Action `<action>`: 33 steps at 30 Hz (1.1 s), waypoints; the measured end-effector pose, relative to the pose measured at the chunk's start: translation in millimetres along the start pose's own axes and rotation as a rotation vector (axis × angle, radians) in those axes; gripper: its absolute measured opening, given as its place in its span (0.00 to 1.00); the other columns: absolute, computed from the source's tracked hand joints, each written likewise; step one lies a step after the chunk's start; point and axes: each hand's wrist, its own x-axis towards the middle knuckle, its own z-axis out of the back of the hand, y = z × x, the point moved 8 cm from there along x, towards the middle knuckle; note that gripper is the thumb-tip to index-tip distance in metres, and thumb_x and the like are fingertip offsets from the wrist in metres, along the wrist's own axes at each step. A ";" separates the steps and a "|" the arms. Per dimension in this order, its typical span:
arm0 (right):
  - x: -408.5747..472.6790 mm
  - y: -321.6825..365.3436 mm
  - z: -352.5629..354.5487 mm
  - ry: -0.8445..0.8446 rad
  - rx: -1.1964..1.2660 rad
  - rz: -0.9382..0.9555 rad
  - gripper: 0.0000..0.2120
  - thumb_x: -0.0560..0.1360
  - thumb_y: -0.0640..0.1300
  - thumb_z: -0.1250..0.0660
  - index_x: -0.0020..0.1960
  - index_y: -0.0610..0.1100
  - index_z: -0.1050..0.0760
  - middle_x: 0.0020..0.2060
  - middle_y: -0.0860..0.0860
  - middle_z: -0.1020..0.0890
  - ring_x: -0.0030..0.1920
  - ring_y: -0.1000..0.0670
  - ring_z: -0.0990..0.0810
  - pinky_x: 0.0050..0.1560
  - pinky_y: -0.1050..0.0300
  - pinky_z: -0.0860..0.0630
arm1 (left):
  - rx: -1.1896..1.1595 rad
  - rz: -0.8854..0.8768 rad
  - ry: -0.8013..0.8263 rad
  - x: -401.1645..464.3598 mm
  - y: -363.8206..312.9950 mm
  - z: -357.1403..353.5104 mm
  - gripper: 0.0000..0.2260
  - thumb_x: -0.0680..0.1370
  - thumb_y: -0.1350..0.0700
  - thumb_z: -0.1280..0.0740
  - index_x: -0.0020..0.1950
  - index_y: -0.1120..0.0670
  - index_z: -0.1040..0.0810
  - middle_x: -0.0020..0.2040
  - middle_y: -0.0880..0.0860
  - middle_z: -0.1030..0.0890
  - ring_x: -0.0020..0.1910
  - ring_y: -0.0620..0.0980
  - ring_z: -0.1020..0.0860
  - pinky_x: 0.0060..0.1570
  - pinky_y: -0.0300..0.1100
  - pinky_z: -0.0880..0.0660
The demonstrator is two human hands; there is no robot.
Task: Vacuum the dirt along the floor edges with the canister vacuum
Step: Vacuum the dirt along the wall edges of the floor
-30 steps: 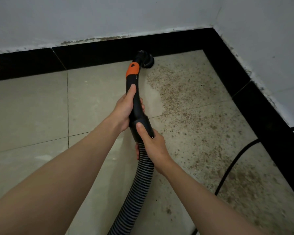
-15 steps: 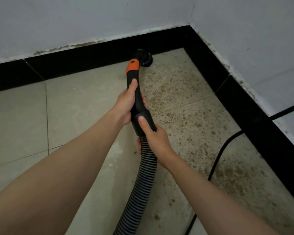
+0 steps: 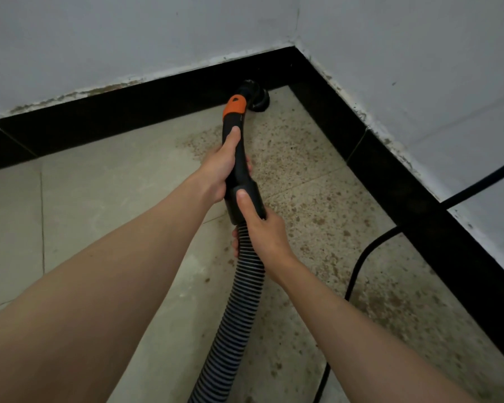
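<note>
Beige floor tiles [image 3: 105,199] run up to a black skirting [image 3: 128,117] in a corner of white walls. Nearest, the ribbed hose [image 3: 233,330] rises from the bottom edge; the right hand [image 3: 262,231] grips its cuff, and the left hand [image 3: 221,167] wraps the black wand [image 3: 237,158]. Its long axis points away toward the corner, where the nozzle [image 3: 255,94] meets the skirting amid brown dirt [image 3: 317,199]. A black cable [image 3: 361,266] lies to the right.

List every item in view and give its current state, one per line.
Left hand: grips the vacuum handle.
Right hand: grips the handle's cuff, above the ribbed hose.
Nozzle: on the floor against the black skirting.
Dirt: scattered toward the corner.
Black cable: trailing across the floor.
</note>
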 end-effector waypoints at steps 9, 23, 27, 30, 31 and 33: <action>15.8 13.0 15.0 -0.008 0.102 -0.003 0.24 0.73 0.63 0.32 0.46 0.40 0.24 0.28 0.46 0.21 0.25 0.49 0.23 0.29 0.56 0.24 | 0.064 -0.002 0.048 21.9 -13.2 -32.2 0.19 0.79 0.41 0.40 0.39 0.56 0.28 0.30 0.51 0.26 0.26 0.47 0.26 0.31 0.38 0.26; 25.1 20.1 27.6 -0.040 0.115 0.018 0.25 0.74 0.63 0.32 0.49 0.39 0.25 0.27 0.46 0.22 0.25 0.47 0.23 0.27 0.55 0.24 | 0.068 -0.052 0.030 31.4 -24.2 -51.4 0.18 0.80 0.44 0.40 0.39 0.56 0.29 0.29 0.51 0.27 0.26 0.47 0.28 0.31 0.38 0.28; 23.2 19.1 25.5 -0.032 0.123 -0.007 0.24 0.75 0.62 0.33 0.49 0.39 0.26 0.28 0.45 0.22 0.24 0.48 0.24 0.28 0.55 0.24 | 0.104 -0.045 0.001 35.2 -20.4 -48.9 0.18 0.80 0.43 0.39 0.38 0.56 0.29 0.28 0.51 0.27 0.28 0.49 0.27 0.36 0.42 0.27; 19.3 21.6 22.8 -0.055 0.106 0.005 0.24 0.75 0.62 0.33 0.49 0.39 0.26 0.29 0.44 0.22 0.24 0.49 0.24 0.27 0.56 0.24 | 0.108 -0.015 0.033 35.2 -21.5 -45.9 0.18 0.79 0.42 0.40 0.40 0.56 0.29 0.29 0.51 0.26 0.29 0.49 0.27 0.37 0.42 0.26; 16.5 22.4 20.7 -0.060 0.096 0.009 0.24 0.75 0.62 0.33 0.49 0.39 0.26 0.30 0.45 0.22 0.24 0.49 0.24 0.26 0.57 0.24 | 0.097 0.002 0.060 34.1 -20.8 -45.1 0.18 0.79 0.42 0.40 0.41 0.56 0.29 0.30 0.51 0.27 0.29 0.48 0.27 0.37 0.42 0.26; 10.0 22.0 17.6 -0.082 0.073 0.011 0.23 0.74 0.62 0.32 0.48 0.41 0.26 0.31 0.45 0.22 0.24 0.50 0.23 0.26 0.57 0.24 | 0.080 0.040 0.113 30.3 -16.9 -43.8 0.18 0.80 0.41 0.41 0.41 0.56 0.29 0.31 0.51 0.27 0.29 0.48 0.27 0.35 0.41 0.27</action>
